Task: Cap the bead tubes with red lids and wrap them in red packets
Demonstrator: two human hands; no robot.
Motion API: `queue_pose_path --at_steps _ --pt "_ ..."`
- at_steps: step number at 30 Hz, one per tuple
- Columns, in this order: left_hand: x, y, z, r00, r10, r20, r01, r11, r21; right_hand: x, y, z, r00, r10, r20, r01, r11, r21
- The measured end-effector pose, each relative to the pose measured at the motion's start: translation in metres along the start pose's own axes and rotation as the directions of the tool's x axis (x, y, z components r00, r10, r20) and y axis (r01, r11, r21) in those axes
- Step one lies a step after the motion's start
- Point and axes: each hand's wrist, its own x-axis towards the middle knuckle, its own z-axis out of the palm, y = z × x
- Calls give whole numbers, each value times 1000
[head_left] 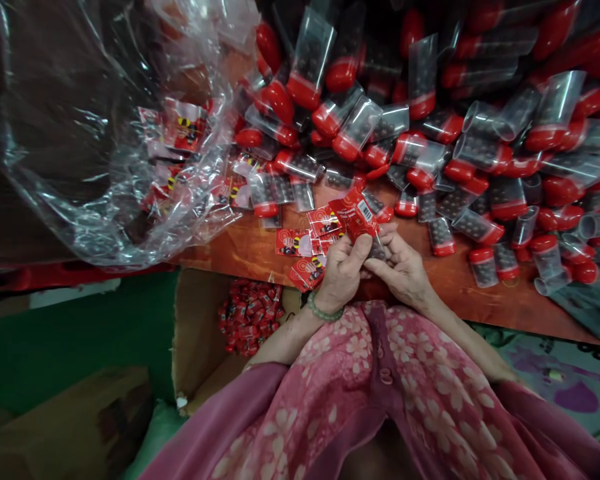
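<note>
In front of my chest, my left hand (341,268), with a green bead bracelet at its wrist, pinches a red printed packet (364,212) bearing a white barcode label. My right hand (401,267) is closed on the lower end of a clear tube (377,251) with dark balls inside. Packet and tube meet between the two hands; whether the tube sits inside the packet I cannot tell. Flat red printed packets (293,243) lie on the wooden table (250,252) just left of my left hand.
Many red-capped clear tubes (357,127) of dark balls are heaped across the table's back and right. A large clear plastic bag (105,230) with red packets spreads at the left. Below the table edge, a cardboard box (195,333) contains a pile of small red packages (253,313).
</note>
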Motion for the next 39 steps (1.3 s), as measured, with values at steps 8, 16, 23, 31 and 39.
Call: queue_pose_path --at_steps 8,16,23,31,39 --pt "5 16 -5 996 73 59 -71 997 -40 2 -2 -1 994 -51 100 57 997 -61" --pt "-6 5 -6 992 86 94 -82 996 -41 -5 -2 3 991 -94 96 101 992 -70" --pt "-4 10 -3 981 189 33 -186 980 -75 -6 -1 2 985 -142 94 162 953 -255" --pt "-3 25 -7 991 111 77 -106 992 -61 -4 -6 -3 965 -219 148 261 874 -411" --pt "3 16 -8 994 106 -33 -108 993 -45 3 -4 3 988 -70 137 88 987 -135"
